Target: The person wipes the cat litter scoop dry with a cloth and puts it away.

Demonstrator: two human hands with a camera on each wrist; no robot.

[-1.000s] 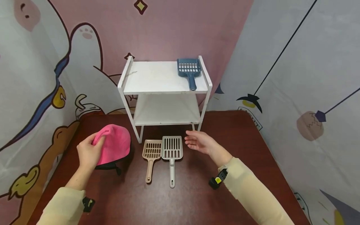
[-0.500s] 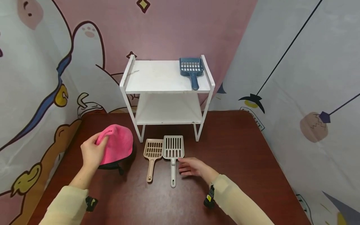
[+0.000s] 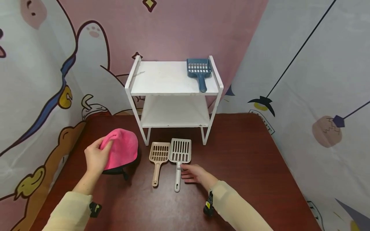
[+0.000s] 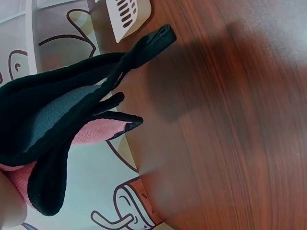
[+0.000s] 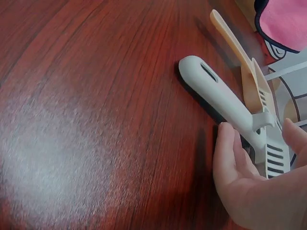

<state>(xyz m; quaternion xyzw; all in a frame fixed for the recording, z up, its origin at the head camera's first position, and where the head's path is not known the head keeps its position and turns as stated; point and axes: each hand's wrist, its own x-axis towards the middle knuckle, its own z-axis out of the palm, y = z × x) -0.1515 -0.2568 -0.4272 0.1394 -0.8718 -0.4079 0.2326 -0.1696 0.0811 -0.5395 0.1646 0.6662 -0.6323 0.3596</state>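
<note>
My left hand (image 3: 96, 157) pinches a pink cloth (image 3: 122, 149) with black edging at its upper left. In the left wrist view the black border (image 4: 62, 110) hangs in folds above the table. My right hand (image 3: 198, 175) is beside the neck of a light grey litter scoop (image 3: 177, 179), which lies with its slotted head toward the shelf. In the right wrist view my fingertips are right at the side of the handle (image 5: 216, 91), the thumb raised apart on the other side. A beige litter scoop (image 3: 156, 171) lies directly left of the grey one.
A white two-tier shelf (image 3: 173, 78) stands at the back of the dark red-brown table (image 3: 237, 154). On its top tier, at the right, lies a blue litter scoop (image 3: 201, 78). Cartoon-printed wall coverings (image 3: 188, 29) rise behind and at both sides.
My right hand has moved down and left, from beside the grey scoop's head to its handle neck. The left hand keeps hold of the cloth. The view has shifted slightly.
</note>
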